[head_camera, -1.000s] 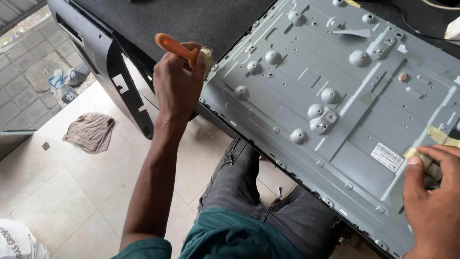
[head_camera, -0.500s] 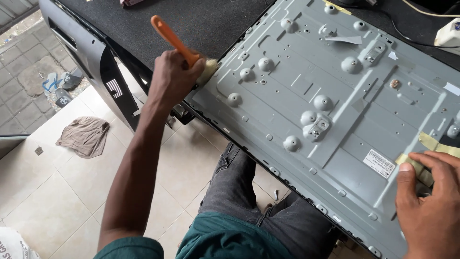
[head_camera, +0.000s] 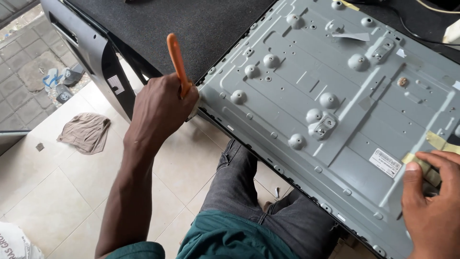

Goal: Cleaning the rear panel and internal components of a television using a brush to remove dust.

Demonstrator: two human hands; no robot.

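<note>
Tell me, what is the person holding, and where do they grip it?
The left hand grips an orange pry tool by its lower end; the right hand holds nothing.

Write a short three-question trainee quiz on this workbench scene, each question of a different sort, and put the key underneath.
1. True or false: the left hand grips an orange tool at the corner of the grey metal panel.
2. Multiple choice: where does the right hand rest? A) on the brown cloth B) on the panel by the yellow tape C) on the person's knee.
3. Fill in: the panel lies on a ____ mat.

Key: 1 true; 2 B; 3 black.
</note>
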